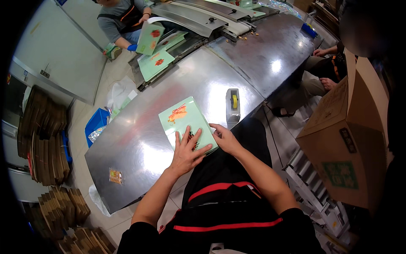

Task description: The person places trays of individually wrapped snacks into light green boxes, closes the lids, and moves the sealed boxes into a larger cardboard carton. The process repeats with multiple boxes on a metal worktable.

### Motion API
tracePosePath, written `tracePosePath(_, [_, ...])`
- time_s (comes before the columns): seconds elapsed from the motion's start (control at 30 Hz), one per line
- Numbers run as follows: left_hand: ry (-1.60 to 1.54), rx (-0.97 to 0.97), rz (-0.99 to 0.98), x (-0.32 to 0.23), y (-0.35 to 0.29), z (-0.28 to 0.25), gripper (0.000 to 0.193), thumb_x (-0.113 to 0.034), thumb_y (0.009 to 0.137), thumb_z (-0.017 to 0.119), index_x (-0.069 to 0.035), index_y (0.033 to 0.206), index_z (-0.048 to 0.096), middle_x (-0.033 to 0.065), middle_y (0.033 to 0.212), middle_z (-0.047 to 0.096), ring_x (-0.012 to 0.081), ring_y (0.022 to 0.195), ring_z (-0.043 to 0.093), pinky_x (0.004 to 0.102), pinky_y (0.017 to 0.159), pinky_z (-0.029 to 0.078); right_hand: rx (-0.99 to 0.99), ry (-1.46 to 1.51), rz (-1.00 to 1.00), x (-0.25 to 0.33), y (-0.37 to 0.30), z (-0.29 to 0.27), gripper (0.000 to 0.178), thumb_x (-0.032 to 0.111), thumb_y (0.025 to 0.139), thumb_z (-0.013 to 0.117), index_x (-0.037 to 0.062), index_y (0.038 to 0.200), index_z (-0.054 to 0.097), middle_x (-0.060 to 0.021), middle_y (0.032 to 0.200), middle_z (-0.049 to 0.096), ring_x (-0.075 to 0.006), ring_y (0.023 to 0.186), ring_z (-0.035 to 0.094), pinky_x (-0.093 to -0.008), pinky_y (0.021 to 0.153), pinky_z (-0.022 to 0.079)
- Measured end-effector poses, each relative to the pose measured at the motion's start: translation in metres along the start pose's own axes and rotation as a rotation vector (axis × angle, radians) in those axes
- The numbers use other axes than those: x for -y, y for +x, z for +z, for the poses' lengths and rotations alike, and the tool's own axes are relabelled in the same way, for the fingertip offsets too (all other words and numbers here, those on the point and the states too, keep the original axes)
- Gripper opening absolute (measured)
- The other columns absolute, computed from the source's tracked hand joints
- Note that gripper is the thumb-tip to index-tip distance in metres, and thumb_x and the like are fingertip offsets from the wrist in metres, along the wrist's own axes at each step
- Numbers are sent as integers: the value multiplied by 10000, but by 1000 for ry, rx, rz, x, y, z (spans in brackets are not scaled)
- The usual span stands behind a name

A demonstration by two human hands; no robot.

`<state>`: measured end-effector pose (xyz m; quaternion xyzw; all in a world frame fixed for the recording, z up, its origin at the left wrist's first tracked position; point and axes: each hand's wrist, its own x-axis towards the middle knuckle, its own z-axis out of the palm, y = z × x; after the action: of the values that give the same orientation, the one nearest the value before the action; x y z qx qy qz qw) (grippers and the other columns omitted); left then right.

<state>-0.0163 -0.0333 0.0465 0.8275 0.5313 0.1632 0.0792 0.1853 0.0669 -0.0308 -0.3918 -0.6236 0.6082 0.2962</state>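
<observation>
A flat, pale green printed box (179,122) with orange and red food pictures lies on the metal table close to me. My left hand (186,151) rests on its top with the fingers spread, partly covering the lower picture. At the box's right edge, my right hand (226,139) has its fingers bent around the near corner, gripping the side. Just beyond that hand, to the right, stands a grey tape dispenser (233,111) with a yellow roll core. Neither hand touches the dispenser.
The metal table (139,120) bears a small packet (115,176) at left. Beyond, a co-worker holds a green box (150,38) beside a conveyor machine (190,19). A large carton (327,131) stands right, near another seated person. Flattened cartons (42,135) and a blue bin (96,122) are left.
</observation>
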Motion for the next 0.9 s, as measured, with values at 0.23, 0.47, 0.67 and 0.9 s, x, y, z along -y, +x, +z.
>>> tracePosePath(0.23, [26, -11, -2, -6, 0, 2, 565, -209, 794, 791, -395, 1313, 664, 153, 1603, 357, 511, 1484, 238, 775, 1102, 181, 7, -26, 0, 1, 0, -2, 496, 188, 964, 671, -6, 1404, 550, 11, 831, 569, -70, 732, 537, -234, 681, 468])
tracePosePath(0.47, [108, 80, -3, -12, -3, -3, 541, -363, 836, 763, -408, 1354, 615, 137, 1605, 355, 459, 1483, 270, 774, 1085, 237, 8, 24, 33, -1, -2, -1, 479, 208, 991, 641, -16, 1403, 547, -5, 875, 600, -83, 787, 557, -248, 717, 480])
tracePosePath(0.67, [180, 51, 18, -13, -11, 6, 552, -424, 853, 730, -414, 1386, 583, 130, 1597, 370, 432, 1469, 315, 754, 1090, 257, -75, 62, 61, -7, -18, 12, 497, 335, 1035, 533, -11, 1392, 545, -137, 1002, 688, -258, 936, 662, -376, 831, 529])
tracePosePath(0.9, [180, -26, 46, -13, -11, 13, 556, -342, 805, 783, -357, 1339, 626, 71, 1561, 428, 398, 1453, 343, 769, 1080, 247, -122, -709, -56, 44, -38, 21, 437, 320, 1018, 518, 3, 1312, 588, -216, 966, 702, -414, 856, 691, -511, 744, 553])
